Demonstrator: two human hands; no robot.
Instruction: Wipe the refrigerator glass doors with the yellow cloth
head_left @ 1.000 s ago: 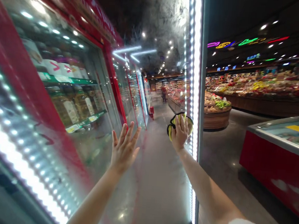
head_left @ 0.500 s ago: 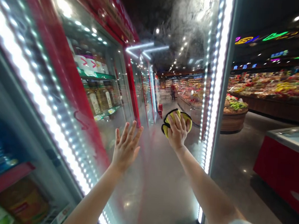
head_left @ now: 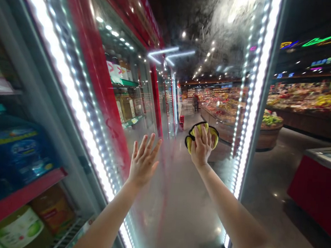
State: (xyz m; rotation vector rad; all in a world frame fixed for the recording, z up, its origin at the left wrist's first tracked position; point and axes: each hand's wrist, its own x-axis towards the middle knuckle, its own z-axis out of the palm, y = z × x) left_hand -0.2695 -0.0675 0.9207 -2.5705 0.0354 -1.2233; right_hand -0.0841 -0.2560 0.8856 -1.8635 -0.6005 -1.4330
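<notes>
An open glass door (head_left: 176, 201) framed by bright LED strips stands in front of me. My left hand (head_left: 144, 160) is spread flat against the glass, fingers apart, with nothing in it. To its right, my right hand (head_left: 202, 146) presses a bunched yellow cloth (head_left: 215, 140) with black edging to the pane, its fingers curled over it. Hazy, streaky patches (head_left: 219, 25) show on the upper glass, and fog clouds the lower part.
Shelves on the left hold blue bottles (head_left: 23, 147) and juice bottles (head_left: 21, 225). Beyond the glass stand red-framed coolers (head_left: 121, 136). Produce displays (head_left: 308, 97) and a red chest freezer (head_left: 317, 189) are on the right. A distant person (head_left: 196, 102) stands in the aisle.
My view has swung a little to the left, bringing more of the bottle shelves into sight. Both hands keep nearly the same pose, the cloth still under my right hand.
</notes>
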